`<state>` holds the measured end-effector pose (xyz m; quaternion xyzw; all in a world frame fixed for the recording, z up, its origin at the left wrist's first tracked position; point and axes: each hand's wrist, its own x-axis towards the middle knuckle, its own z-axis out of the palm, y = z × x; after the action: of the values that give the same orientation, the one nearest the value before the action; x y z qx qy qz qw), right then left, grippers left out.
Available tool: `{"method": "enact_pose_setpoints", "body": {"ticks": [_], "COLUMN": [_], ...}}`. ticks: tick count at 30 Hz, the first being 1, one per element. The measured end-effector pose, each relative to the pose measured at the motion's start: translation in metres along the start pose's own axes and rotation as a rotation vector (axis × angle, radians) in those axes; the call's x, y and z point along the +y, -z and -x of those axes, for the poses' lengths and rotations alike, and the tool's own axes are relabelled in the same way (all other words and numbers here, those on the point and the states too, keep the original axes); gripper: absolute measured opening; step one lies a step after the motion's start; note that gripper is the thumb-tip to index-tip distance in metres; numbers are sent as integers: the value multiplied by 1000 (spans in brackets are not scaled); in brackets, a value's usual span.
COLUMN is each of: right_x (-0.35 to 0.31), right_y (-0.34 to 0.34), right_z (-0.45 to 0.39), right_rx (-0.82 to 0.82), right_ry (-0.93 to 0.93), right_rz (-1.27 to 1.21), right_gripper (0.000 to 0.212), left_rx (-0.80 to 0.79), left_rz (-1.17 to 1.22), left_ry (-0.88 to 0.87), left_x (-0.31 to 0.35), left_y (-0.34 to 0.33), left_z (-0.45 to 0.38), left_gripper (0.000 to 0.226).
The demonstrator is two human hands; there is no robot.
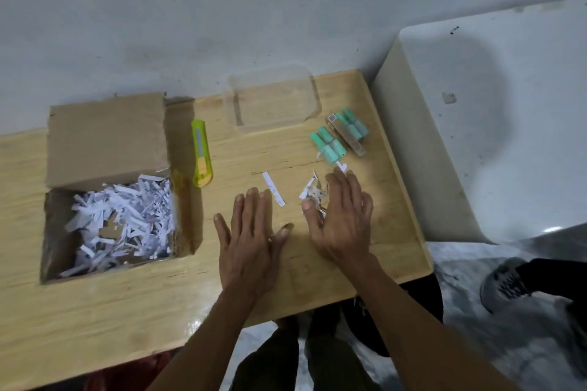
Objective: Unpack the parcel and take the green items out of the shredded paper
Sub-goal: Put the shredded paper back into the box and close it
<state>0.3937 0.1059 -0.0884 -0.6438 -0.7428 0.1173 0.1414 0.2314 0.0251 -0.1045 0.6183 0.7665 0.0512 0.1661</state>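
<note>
A sweep of the right hand (344, 219) risks carrying loose paper scraps (313, 189) into the green items (330, 143) just beyond its fingertips, perhaps off the tabletop (127, 305) edge; both hands lie flat, fingers spread, the left hand (251, 232) holding nothing, the right touching scraps; the open parcel (108, 187) of shredded paper (127, 216) sits left of them.

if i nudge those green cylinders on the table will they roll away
Probably somewhat: the green cylinders lie on their sides on the smooth wooden table. They look small and light, so a light push should shift them. The clear stick beside them may block rolling rightward.
</note>
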Motion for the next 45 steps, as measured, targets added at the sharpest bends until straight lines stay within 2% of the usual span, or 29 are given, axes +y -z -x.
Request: {"method": "enact_pose_setpoints", "body": {"ticks": [3, 7, 10, 14, 19, 28, 32, 35, 38, 42, 45], "right_x": [3, 4, 8, 12, 17, 17, 15, 7, -2, -6, -2], "right_y": [-2, -4, 0, -3, -8, -6, -11, -15, -21, -24, -28], "right_z": [11, 16, -1, -13, -2, 20, 15, 10, 5, 1, 2], "right_rx": [-17, 45, 88, 32, 88, 69, 81, 80, 54, 49, 65], "right_ry": [57, 136, 60, 2, 171, 437, 367, 290, 341, 385, 464], "right_rz": [-68, -184, -214, -116, -72, -140, -166, -171, -84, 19, -16], "right_gripper": [68, 58, 55, 60, 55, 45, 48, 60, 66, 54, 37], "left_rx": [-36, -29, -19, -71, -64, -19, 22, 74, 170, 312, 357], "left_rz": [16, 53, 88, 16, -8, 45, 57, 71, 123, 133, 116], "left_ry": [-8, -45, -97, -161, -164, -140, -149, -158, -189, -259, -267], "left_x": [-5, -5, -4, -4, -4, -5, -5, -7, -12, -20, -19], "left_y": [5, 12, 16, 15, 11, 9, 8, 7, 3, 0, 2], "left_z": [-14, -27, -35, -45, -44, -40, -38, -37, -32, -29, -26], "left_gripper": [79, 78, 66, 64, 66, 59, 60, 62, 55, 40, 36]}}
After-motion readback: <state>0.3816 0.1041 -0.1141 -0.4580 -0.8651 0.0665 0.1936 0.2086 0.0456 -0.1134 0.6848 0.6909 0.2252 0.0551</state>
